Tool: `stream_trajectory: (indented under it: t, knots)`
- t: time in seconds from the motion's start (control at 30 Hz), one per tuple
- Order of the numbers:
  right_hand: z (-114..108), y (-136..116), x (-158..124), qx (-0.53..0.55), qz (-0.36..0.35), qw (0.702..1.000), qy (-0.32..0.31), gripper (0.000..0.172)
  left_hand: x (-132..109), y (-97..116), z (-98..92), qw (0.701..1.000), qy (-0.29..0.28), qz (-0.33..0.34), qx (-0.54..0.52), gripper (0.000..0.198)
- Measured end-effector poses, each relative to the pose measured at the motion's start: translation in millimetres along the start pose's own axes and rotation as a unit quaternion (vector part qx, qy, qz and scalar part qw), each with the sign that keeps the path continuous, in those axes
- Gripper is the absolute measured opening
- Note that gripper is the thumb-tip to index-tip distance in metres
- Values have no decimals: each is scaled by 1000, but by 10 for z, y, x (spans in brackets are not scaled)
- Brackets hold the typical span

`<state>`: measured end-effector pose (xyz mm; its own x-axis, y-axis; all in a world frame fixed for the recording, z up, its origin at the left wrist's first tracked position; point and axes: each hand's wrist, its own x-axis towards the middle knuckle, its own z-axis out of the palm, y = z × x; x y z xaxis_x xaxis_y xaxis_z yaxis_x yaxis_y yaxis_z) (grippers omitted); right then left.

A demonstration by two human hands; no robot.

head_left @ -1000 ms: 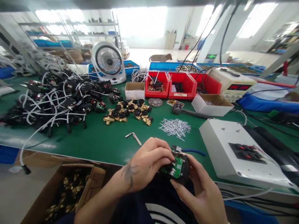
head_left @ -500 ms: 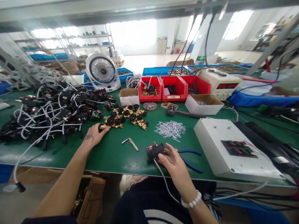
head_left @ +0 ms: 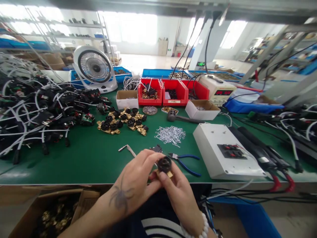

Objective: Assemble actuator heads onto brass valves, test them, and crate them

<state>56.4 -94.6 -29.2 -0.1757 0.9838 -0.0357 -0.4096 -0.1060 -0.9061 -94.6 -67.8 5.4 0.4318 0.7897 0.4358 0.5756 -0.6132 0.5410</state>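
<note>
L hand (head_left: 138, 168) & R hand (head_left: 182, 190) both had fingers grasping a blk/brass fitting (head_left: 164, 164), just front-L of blue-handled pliers (head_left: 177, 158). On grn tabletop (head_left: 86, 162), metal clips (head_left: 170, 135) lay behind pliers, brass fittings pile (head_left: 123, 121) farther back-L, lt-grey box (head_left: 230, 166) R of pliers.

A shiny gold part (head_left: 169, 174) with a round black top (head_left: 164, 164) is held between the left hand (head_left: 140, 173) and the right hand (head_left: 178, 185). The top is turned up, and some gold is seen under it. The rest is hidden.
</note>
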Motion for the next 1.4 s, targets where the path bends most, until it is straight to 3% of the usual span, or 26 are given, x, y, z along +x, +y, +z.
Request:
stream_trajectory:
  t: [0.07,0.1,0.2,0.3,0.37,0.47,0.53,0.57,0.63,0.73,0.8,0.9,0.97,1.13,1.23,1.33,1.4]
  knots:
    - [-68,-61,-32,26,-3,999,42,36,-1,-86,22,997,-66,3,-38,41]
    - [-107,-97,-51,40,-9,998,52,34,-8,-195,37,997,-71,-23,-29,37]
    - [-194,-200,-113,53,-16,998,35,34,-50,-646,112,988,-15,-127,86,31]
    - [-208,-275,-155,22,-2,1000,9,35,-113,-1028,136,982,-13,-152,108,27]
    - [-191,-314,-167,5,12,1000,3,37,-140,-1123,77,979,9,-163,119,27]
    - [-159,-363,-167,4,25,1000,-15,44,-130,-957,-61,976,53,-173,124,28]
    - [-140,-386,-165,10,36,999,-38,47,-98,-679,-118,984,53,-153,74,29]
    - [-133,-394,-165,13,46,997,-52,47,-80,-517,-125,990,45,-134,0,27]
    - [-122,-397,-169,19,69,994,-83,47,-47,-209,-95,987,-15,-66,-144,32]
    - [-119,-369,-183,30,98,988,-120,52,-18,88,31,949,-100,-34,-297,36]
    - [-128,-335,-191,47,93,989,-102,59,-8,157,124,937,-81,-24,-340,33]
    - [-148,-288,-188,62,51,996,-28,61,5,152,206,955,-5,18,-297,36]
    - [-158,-270,-178,68,27,997,-4,53,11,132,211,965,22,44,-259,40]
    - [-165,-234,-173,100,-9,995,-15,39,-11,184,179,967,17,63,-248,45]
    - [-185,-175,-192,64,-42,997,-11,38,-26,310,200,954,20,6,-298,41]
    - [-214,-127,-209,11,-65,998,-8,31,22,394,214,929,34,-86,-359,12]
    - [-228,-134,-207,10,-67,998,-4,28,97,346,196,921,40,-136,-363,17]
